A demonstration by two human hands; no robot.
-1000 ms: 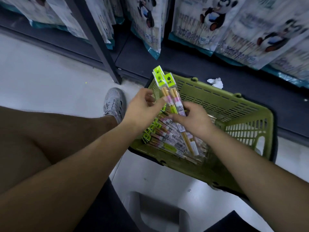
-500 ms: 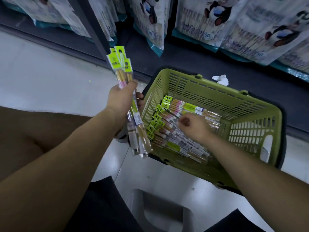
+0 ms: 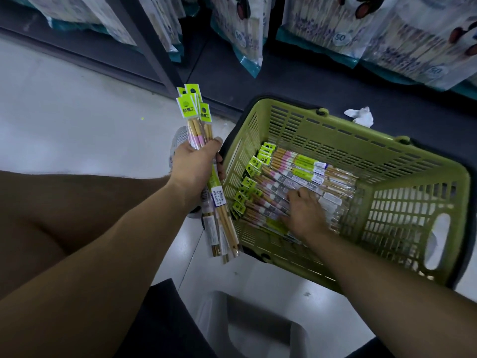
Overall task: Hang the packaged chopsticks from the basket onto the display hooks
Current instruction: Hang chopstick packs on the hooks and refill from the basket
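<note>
Packs of chopsticks [image 3: 281,177] lie flat on the floor of the basket [image 3: 413,174], long axes running from its left wall toward the handle end, green tops against the left wall. My right hand [image 3: 304,213] rests on the middle of the pile, fingers spread, gripping nothing yet. My left hand [image 3: 196,164] clasps a bundle [image 3: 195,120] upright just outside that left wall, so the right is nearer.

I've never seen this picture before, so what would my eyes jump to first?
The bright green plastic basket on the pale floor, right of centre, stands out first. It is lined with chopstick packets with lime-green header cards, and the right hand rests on them. Just left of the basket, the left hand grips an upright bundle of the same packets.
</note>
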